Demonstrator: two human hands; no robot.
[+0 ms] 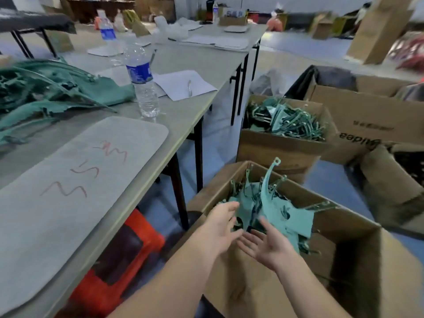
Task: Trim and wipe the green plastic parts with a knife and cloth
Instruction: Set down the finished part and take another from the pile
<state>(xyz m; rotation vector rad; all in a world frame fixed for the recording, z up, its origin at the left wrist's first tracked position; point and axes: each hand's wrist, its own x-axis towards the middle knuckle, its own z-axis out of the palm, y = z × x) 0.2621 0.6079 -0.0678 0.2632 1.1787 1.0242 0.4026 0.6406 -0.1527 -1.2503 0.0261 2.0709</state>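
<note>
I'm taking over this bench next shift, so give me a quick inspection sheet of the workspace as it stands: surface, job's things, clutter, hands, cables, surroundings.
Surface: grey table carrying a grey mat with red scribbles.
Job's things: green plastic parts heaped on the table; more fill the near box and the far box; knife and cloth not identifiable.
Clutter: water bottle and paper sheets on the table.
Hands: left hand and right hand both open, above the parts in the near box.
Cables: nothing seen.
Surroundings: red crate under the table; further boxes and tables behind, blurred.
</note>
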